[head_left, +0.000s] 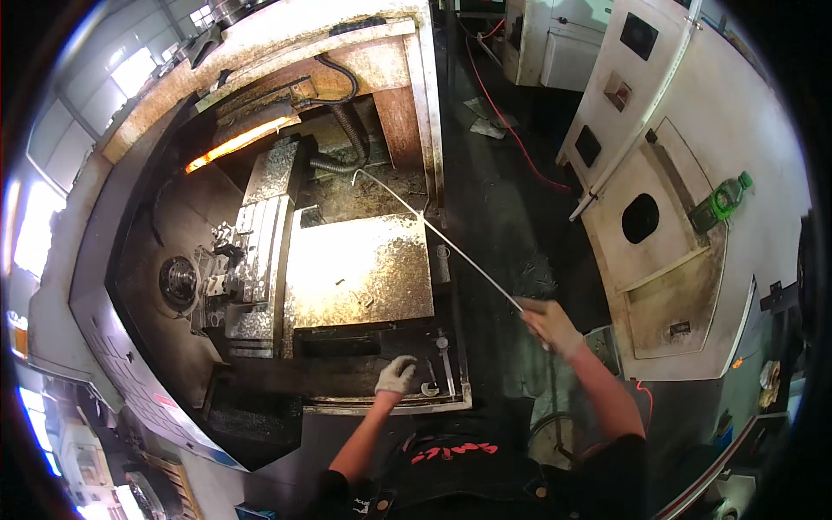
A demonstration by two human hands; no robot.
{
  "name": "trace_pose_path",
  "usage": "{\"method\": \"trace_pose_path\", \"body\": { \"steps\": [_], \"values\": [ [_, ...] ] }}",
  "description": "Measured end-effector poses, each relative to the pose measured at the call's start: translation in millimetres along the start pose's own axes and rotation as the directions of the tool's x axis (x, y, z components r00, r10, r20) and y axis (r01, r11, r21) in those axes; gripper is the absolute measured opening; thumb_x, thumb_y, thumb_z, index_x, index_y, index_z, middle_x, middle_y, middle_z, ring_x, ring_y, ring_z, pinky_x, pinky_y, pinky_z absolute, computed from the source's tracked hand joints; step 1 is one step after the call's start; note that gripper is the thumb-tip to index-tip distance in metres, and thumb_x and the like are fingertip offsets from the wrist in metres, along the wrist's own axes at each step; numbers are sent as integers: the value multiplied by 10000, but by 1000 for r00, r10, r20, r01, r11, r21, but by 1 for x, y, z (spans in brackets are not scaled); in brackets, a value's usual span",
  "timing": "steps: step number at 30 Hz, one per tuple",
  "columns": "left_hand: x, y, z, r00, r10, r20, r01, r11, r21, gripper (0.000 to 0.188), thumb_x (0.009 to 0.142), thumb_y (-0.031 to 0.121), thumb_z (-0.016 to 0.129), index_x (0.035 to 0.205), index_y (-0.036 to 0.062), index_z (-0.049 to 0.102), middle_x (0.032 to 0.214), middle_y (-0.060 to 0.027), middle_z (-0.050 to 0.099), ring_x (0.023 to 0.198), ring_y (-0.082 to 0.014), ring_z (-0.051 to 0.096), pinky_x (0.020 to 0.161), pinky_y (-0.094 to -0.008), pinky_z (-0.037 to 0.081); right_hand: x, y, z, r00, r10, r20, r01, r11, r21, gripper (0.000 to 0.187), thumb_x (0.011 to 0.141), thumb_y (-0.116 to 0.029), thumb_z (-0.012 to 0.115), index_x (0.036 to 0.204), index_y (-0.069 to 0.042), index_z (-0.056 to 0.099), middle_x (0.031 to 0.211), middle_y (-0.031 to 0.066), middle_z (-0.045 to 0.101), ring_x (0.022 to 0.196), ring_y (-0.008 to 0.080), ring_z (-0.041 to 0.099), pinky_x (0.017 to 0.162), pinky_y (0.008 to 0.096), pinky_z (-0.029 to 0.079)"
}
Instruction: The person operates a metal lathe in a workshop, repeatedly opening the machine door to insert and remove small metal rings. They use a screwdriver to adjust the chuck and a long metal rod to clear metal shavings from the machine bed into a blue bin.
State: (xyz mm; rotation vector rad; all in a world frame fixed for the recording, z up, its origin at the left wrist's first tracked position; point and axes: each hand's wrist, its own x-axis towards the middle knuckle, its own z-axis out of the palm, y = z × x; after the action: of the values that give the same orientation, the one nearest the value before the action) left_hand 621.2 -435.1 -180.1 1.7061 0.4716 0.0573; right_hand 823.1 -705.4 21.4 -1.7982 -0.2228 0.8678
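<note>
**Hooked rod reaching into the lathe bed**

Right hand (549,327) is gripping the near end of a long thin metal rod (442,232), fist closed around it. The rod's long axis is running up-left from the hand; its hooked tip is lying near the corrugated hose (347,130) at upper centre. Left hand (397,375), in a white glove, is resting loosely curled on the lathe's (360,270) front ledge, holding nothing, well apart from the rod.

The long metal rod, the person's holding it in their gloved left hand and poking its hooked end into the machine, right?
Not quite. The long metal rod is held in the bare right hand. The gloved left hand rests on the machine's front ledge. The head view shows this; the rod's hooked end does reach into the machine.
</note>
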Motion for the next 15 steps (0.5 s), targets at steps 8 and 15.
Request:
{"method": "trace_pose_path", "body": {
  "steps": [8, 15],
  "values": [
    [-120, -64, -11, 944, -286, -167, 309, 941, 136, 236, 818, 146, 558, 1016, 18, 566, 880, -80, 623, 810, -138, 584, 747, -262, 452, 210, -6, 52, 996, -58, 68, 62, 997, -55, 283, 803, -141, 527, 1061, -71, 619, 577, 15, 546, 481, 83, 462, 456, 268, 402],
    [-171, -108, -14, 833, -483, -270, 419, 869, -263, 226, 819, 92, 542, 1038, 42, 567, 862, -62, 618, 779, -125, 573, 713, -251, 450, 240, -72, -26, 780, 284, 557, -335, 942, -11, 349, 836, -226, 535, 1180, -175, 508, 508, -70, 424, 367, 21, 327, 346, 196, 238]
  ]
}}
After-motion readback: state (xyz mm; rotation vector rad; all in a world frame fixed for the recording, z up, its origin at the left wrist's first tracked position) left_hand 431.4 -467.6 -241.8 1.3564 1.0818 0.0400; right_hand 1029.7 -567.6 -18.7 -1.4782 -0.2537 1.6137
